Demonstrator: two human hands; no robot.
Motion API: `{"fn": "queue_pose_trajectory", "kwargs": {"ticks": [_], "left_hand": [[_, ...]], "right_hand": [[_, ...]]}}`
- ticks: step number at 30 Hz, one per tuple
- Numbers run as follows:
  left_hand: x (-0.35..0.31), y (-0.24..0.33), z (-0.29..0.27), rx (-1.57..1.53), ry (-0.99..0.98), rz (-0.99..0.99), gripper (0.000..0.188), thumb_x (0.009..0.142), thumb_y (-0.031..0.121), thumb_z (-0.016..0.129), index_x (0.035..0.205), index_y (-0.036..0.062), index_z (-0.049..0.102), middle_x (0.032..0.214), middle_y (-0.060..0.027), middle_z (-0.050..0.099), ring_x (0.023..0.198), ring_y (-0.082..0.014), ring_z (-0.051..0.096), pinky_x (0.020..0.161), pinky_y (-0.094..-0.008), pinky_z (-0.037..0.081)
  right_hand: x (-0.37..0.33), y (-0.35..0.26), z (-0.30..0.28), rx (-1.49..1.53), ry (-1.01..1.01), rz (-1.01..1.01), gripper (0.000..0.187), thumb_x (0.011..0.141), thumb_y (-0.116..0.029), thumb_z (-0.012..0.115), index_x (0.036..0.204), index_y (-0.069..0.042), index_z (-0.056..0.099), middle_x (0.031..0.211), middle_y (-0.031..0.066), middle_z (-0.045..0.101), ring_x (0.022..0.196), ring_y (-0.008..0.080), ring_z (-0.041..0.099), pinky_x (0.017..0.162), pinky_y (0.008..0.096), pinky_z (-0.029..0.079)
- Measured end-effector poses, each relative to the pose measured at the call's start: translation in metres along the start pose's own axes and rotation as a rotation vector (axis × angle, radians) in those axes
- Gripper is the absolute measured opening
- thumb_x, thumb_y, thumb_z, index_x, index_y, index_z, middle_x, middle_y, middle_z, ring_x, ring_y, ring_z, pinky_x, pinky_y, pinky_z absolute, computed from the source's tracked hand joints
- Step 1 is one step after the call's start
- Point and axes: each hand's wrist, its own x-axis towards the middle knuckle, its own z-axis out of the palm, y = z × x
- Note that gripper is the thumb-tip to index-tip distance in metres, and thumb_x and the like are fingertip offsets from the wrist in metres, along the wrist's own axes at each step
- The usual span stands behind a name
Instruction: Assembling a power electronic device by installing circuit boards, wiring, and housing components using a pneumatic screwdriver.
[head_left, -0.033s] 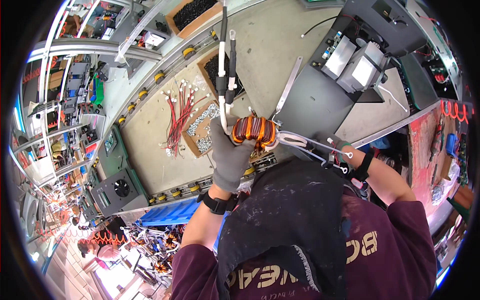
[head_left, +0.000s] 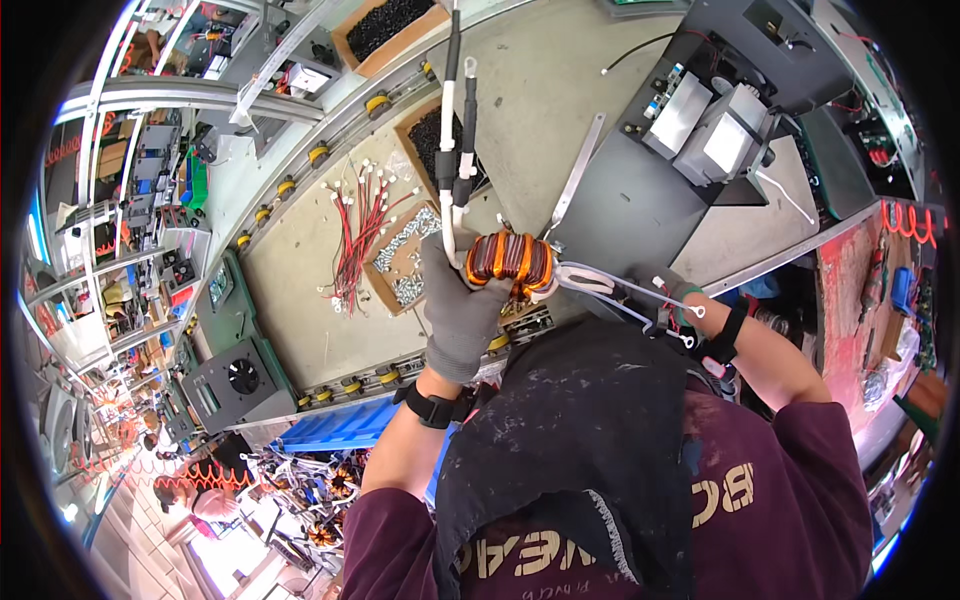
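Observation:
My left hand point(head_left: 458, 315), in a grey glove, grips a toroidal coil point(head_left: 509, 262) wound with dark copper wire and bound in orange bands. Two thick white cables with black sleeves point(head_left: 447, 165) rise from beside the coil, and one ends in a ring lug. From the coil's right side, grey leads point(head_left: 620, 287) run in a loop to ring terminals. My right hand point(head_left: 662, 284), also gloved, is beside these leads; its fingers are mostly hidden, so I cannot tell whether it grips them.
Red wire harnesses point(head_left: 362, 235) and a cardboard tray of screws point(head_left: 405, 258) lie left of the coil. A box of small black parts point(head_left: 424, 140) is beyond. At right stands a dark grey metal chassis point(head_left: 640, 200) with silver modules. A flat metal strip point(head_left: 580, 172) lies beside it.
The upper ends of the thick cables have swung slightly to the right. My left hand keeps its grip on the coil, and both hands have barely moved.

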Motion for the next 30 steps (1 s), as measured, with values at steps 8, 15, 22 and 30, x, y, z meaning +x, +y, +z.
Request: {"fn": "queue_pose_trajectory", "kwargs": {"ticks": [8,15,22,30], "left_hand": [[0.0,0.001,0.004,0.119,-0.04,0.08,0.05,0.063,-0.009,0.068,0.106,0.0029,0.045,0.097,-0.0095,0.052,0.089,-0.0181,0.054,0.083,-0.0308,0.046],[-0.001,0.011,0.005,0.038,-0.052,0.023,0.052,0.064,-0.012,0.066,0.108,0.0033,0.043,0.097,-0.0075,0.052,0.091,-0.0144,0.054,0.083,-0.0283,0.046],[0.0,0.002,-0.005,0.11,-0.03,0.05,0.053,0.068,0.008,0.075,0.109,0.0033,0.042,0.1,-0.0065,0.051,0.091,-0.0135,0.054,0.083,-0.0275,0.047],[-0.004,-0.008,-0.007,0.038,-0.007,-0.003,0.048,0.066,-0.009,0.067,0.105,0.0044,0.044,0.097,-0.0065,0.05,0.089,-0.0133,0.051,0.081,-0.027,0.045]], "right_hand": [[-0.016,-0.016,0.001,0.199,0.046,0.021,0.028,0.087,-0.022,0.06,0.102,0.001,0.067,0.085,0.0095,0.069,0.074,0.0152,0.063,0.068,0.0308,0.051],[-0.009,0.003,0.002,0.192,0.029,-0.311,0.022,0.083,-0.011,0.057,0.099,0.001,0.067,0.079,0.0062,0.066,0.072,0.0144,0.061,0.067,0.0297,0.05],[-0.006,0.013,0.005,0.402,-0.047,-0.497,0.02,0.084,-0.01,0.06,0.099,0.001,0.066,0.091,0.008,0.065,0.082,0.0148,0.061,0.073,0.0304,0.05],[-0.011,0.007,0.004,0.395,0.058,-0.492,0.017,0.082,-0.015,0.067,0.093,-0.002,0.068,0.084,0.0048,0.065,0.074,0.0134,0.061,0.066,0.0287,0.051]]}}
